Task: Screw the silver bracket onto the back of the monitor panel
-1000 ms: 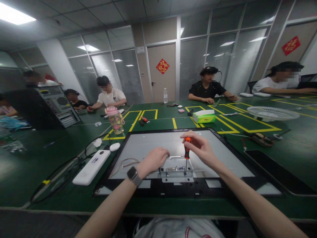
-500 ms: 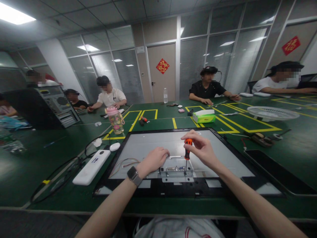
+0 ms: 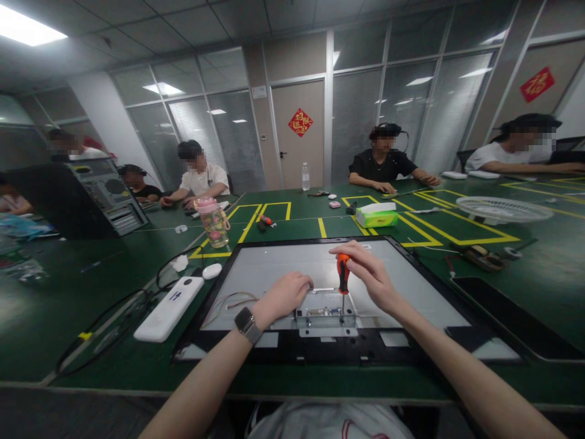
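Note:
A flat display panel (image 3: 269,262) with a black frame lies on the table before me, its pale grey back facing up. At its near middle sits a metal bracket (image 3: 326,331) with a small row of connectors. My left hand (image 3: 284,297), wearing a watch, rests with curled fingers together at the bracket's upper left edge; its fingertips are partly hidden. An orange and black screwdriver (image 3: 343,274) stands nearly upright, its tip down at the bracket's right side. Around the top of its handle is my right hand (image 3: 365,268), fingers stretched over the end.
On the left lie a white power bank (image 3: 169,310), a white case (image 3: 212,271) and black cables (image 3: 98,341). A pink-lidded bottle (image 3: 213,222) stands behind. A tissue pack (image 3: 377,215) is beyond the panel, a black slab (image 3: 516,317) right. Several people sit around the table.
My right hand has shifted its grip, its fingers now straighter over the screwdriver's top. The handle has tilted slightly left. My left hand has stayed where it was.

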Available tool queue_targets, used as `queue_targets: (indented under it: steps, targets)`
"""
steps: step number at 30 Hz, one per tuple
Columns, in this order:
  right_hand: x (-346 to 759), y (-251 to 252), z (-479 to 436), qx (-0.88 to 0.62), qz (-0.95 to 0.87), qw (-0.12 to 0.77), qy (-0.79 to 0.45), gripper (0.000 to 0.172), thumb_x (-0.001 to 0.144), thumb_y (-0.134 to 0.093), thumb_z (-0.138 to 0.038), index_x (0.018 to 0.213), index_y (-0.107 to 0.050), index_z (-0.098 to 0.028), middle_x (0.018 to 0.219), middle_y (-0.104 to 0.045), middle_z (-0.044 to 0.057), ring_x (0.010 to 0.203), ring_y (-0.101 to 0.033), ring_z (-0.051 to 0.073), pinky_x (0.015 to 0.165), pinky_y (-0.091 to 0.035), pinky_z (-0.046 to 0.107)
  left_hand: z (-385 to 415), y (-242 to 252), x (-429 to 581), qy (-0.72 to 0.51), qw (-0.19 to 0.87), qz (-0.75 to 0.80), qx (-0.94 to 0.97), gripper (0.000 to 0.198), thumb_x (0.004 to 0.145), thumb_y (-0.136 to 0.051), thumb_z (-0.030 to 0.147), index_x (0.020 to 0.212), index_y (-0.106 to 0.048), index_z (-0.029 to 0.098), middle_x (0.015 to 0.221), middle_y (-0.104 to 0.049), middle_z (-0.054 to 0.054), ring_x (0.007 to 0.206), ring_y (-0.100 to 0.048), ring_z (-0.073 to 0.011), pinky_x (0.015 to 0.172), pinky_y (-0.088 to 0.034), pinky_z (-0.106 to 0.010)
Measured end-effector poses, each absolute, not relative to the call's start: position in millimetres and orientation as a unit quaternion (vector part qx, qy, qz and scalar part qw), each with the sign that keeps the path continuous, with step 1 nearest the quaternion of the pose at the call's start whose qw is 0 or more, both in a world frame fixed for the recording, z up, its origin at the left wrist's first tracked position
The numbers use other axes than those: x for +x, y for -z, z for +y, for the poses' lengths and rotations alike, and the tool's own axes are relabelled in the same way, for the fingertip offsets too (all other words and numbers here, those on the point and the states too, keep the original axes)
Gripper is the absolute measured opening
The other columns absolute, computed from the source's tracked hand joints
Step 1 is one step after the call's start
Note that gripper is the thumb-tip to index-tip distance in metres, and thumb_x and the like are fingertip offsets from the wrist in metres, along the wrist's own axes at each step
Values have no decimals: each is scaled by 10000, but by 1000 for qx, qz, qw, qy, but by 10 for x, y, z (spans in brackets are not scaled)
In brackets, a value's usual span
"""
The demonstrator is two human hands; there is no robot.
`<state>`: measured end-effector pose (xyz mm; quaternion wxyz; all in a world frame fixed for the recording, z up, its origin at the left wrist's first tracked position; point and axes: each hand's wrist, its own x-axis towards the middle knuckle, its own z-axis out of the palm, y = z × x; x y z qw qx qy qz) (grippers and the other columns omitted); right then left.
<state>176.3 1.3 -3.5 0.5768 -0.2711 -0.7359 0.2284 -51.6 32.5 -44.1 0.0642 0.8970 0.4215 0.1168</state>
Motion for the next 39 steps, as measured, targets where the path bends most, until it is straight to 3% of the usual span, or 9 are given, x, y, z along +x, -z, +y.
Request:
queue_targets:
  steps: [3,7,9,13,18,23,39]
  targets:
    - [1769,38,14,-279,-745,557,-238,285,968,-513,-383,1126,-711,-255,993,-699,71,925,-644,246,842,-497,392,319,433,-512,-120,70,420,897,293,990,-382,171,1083,-659,171,1043,-679,-82,1033,-609,-221,957,-473,-341]
    - [1755,71,38,-304,-745,579,-136,158,887,-649,-340,998,-714,-247,853,-670,56,820,-610,235,791,-492,392,313,428,-513,-120,65,423,896,292,988,-386,166,1085,-662,177,1033,-678,-79,1035,-611,-223,952,-474,-340]
    - [1754,91,40,-288,-759,572,-121,181,905,-618,-324,1046,-698,-243,856,-678,56,800,-616,228,787,-499,398,312,425,-515,-120,67,422,896,292,985,-390,161,1084,-663,177,1038,-678,-79,1038,-611,-222,951,-473,-338]
    - [1760,93,7,-261,-758,571,-178,269,966,-522,-291,1205,-633,-242,907,-694,55,753,-653,195,760,-540,384,317,428,-517,-120,70,423,895,292,982,-390,161,1081,-664,170,1051,-681,-85,1042,-609,-223,957,-473,-341]
    - [1690,81,-28,-268,-631,664,-298,233,942,-588,-332,1162,-582,-253,957,-666,40,635,-676,152,609,-607,337,323,444,-525,-121,60,417,899,301,984,-382,156,1085,-665,172,1039,-683,-80,1031,-606,-224,946,-476,-344]
    - [1517,229,-33,-268,-614,639,-378,236,899,-656,-335,1097,-555,-253,988,-671,27,636,-720,148,629,-647,345,308,437,-527,-114,48,419,899,303,990,-383,161,1103,-664,174,1025,-679,-84,1020,-606,-234,918,-480,-354]
    - [1414,358,-49,-267,-655,623,-335,210,921,-626,-300,1104,-544,-238,994,-687,47,679,-751,164,649,-642,322,289,415,-526,-110,33,417,902,300,990,-397,164,1133,-660,167,1036,-686,-97,1005,-615,-238,884,-479,-347]
